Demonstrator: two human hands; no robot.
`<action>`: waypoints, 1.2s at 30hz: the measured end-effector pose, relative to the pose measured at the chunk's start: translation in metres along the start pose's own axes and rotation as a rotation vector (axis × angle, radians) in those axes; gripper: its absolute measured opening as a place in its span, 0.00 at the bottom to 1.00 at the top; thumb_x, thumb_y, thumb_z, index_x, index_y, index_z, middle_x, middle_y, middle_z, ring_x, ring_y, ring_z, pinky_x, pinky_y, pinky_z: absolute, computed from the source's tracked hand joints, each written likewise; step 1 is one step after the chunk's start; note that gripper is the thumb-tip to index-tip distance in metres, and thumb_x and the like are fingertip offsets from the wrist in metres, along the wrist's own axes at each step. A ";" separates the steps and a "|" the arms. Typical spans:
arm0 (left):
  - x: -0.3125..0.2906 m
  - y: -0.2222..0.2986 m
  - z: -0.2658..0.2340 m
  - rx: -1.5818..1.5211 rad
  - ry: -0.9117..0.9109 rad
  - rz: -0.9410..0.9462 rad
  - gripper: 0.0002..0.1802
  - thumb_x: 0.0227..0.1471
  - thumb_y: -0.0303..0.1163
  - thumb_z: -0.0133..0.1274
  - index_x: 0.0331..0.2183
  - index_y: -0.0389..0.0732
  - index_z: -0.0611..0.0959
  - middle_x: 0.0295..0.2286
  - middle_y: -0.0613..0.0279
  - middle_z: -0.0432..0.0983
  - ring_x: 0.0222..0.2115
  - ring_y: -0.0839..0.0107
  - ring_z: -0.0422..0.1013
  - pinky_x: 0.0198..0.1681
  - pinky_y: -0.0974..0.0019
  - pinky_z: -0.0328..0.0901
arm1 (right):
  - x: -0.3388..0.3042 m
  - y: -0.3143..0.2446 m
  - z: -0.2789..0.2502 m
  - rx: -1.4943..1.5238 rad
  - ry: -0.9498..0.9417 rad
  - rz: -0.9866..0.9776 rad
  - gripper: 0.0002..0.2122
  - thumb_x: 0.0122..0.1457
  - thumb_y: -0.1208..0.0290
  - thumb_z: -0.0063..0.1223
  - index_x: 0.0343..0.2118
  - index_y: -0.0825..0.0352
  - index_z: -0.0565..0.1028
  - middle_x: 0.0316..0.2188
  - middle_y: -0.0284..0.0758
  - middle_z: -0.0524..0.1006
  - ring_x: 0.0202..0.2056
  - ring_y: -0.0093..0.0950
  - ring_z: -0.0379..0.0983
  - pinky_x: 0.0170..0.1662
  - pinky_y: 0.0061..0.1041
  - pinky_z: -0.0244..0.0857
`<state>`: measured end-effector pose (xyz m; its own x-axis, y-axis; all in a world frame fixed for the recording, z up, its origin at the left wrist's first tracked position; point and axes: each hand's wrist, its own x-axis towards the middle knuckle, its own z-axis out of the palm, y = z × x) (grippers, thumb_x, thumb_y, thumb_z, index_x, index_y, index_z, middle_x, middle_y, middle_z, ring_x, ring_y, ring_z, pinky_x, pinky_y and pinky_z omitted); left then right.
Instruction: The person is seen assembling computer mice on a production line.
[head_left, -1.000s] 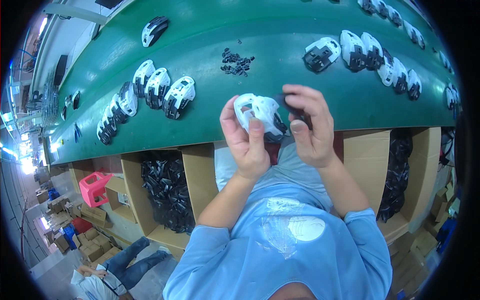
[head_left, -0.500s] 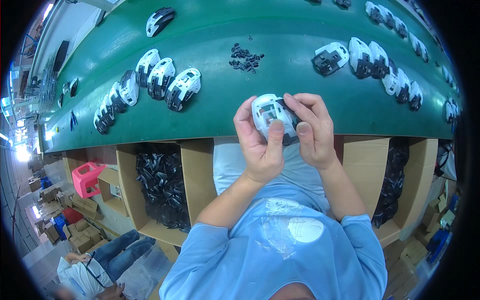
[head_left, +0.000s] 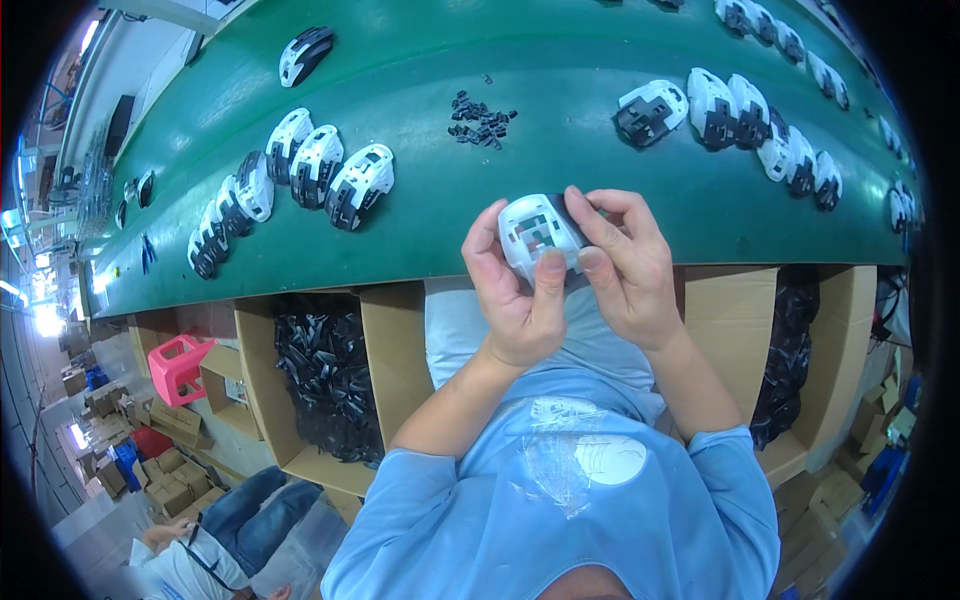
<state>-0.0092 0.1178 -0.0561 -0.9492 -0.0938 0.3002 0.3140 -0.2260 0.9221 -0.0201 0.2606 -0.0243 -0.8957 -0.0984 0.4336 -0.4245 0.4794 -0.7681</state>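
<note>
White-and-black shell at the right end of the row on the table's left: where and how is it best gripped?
Probably by the two long edges of the white-and-black shell, around its middle, coming from above and the right. It looks domed and longer than wide, so its sides suit a pinch; bare green table lies to its right, while a neighbouring shell crowds its left.

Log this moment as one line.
left hand: holds white shell; right hand: holds black piece at shell's right side; green table: small black parts piled
</note>
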 end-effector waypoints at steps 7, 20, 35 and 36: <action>0.001 0.002 0.005 -0.278 0.076 -0.192 0.26 0.66 0.33 0.49 0.60 0.38 0.58 0.49 0.57 0.67 0.47 0.73 0.68 0.51 0.68 0.66 | -0.010 0.013 0.024 0.164 -0.003 -0.105 0.28 0.63 0.57 0.56 0.61 0.69 0.70 0.56 0.49 0.72 0.47 0.43 0.74 0.49 0.33 0.70; 0.032 0.011 -0.006 -0.497 -0.136 -0.305 0.27 0.61 0.40 0.50 0.58 0.40 0.68 0.58 0.49 0.66 0.58 0.51 0.66 0.61 0.49 0.65 | 0.005 0.010 0.026 0.420 0.038 -0.045 0.15 0.63 0.69 0.56 0.51 0.70 0.78 0.54 0.53 0.74 0.51 0.46 0.77 0.55 0.38 0.70; 0.040 0.006 -0.017 -0.988 0.032 -0.226 0.18 0.63 0.38 0.46 0.52 0.45 0.69 0.46 0.52 0.69 0.49 0.54 0.68 0.55 0.50 0.66 | 0.019 -0.012 0.025 0.098 0.053 -0.157 0.31 0.43 0.53 0.74 0.48 0.68 0.78 0.41 0.37 0.79 0.39 0.35 0.74 0.45 0.34 0.69; 0.040 0.006 -0.017 -0.857 0.023 -0.184 0.16 0.61 0.38 0.46 0.50 0.46 0.69 0.45 0.54 0.68 0.47 0.56 0.68 0.54 0.52 0.66 | 0.022 -0.010 0.019 0.061 0.019 -0.190 0.36 0.38 0.50 0.75 0.49 0.69 0.77 0.41 0.38 0.79 0.38 0.35 0.75 0.43 0.33 0.70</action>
<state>-0.0446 0.0962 -0.0423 -0.9884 -0.0014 0.1516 0.0705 -0.8894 0.4516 -0.0381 0.2374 -0.0163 -0.7961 -0.1651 0.5822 -0.5936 0.4002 -0.6982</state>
